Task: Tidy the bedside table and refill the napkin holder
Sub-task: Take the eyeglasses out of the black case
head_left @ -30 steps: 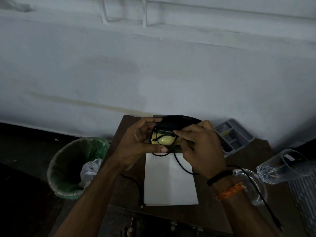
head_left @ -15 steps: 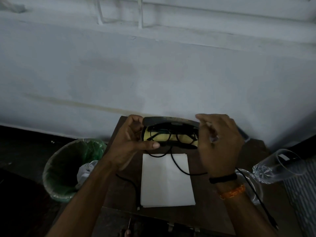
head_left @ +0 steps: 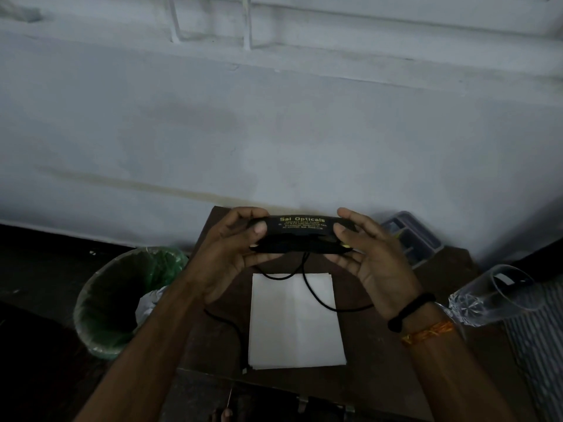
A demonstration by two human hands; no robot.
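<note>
A black spectacle case with gold lettering is held above the far part of the brown bedside table. My left hand grips its left end, and my right hand grips its right end. The lid is down, with a thin gap along the front. A black cord hangs from the case and trails over a stack of white napkins lying flat on the table.
A grey divided tray sits at the table's back right. A clear glass lies on its side at the right edge. A bin with a green liner stands on the floor to the left. A white wall is close behind.
The case was open, showing glasses on a yellow cloth. Its lid has come down, and my right hand has shifted from the lid to the case's right end.
</note>
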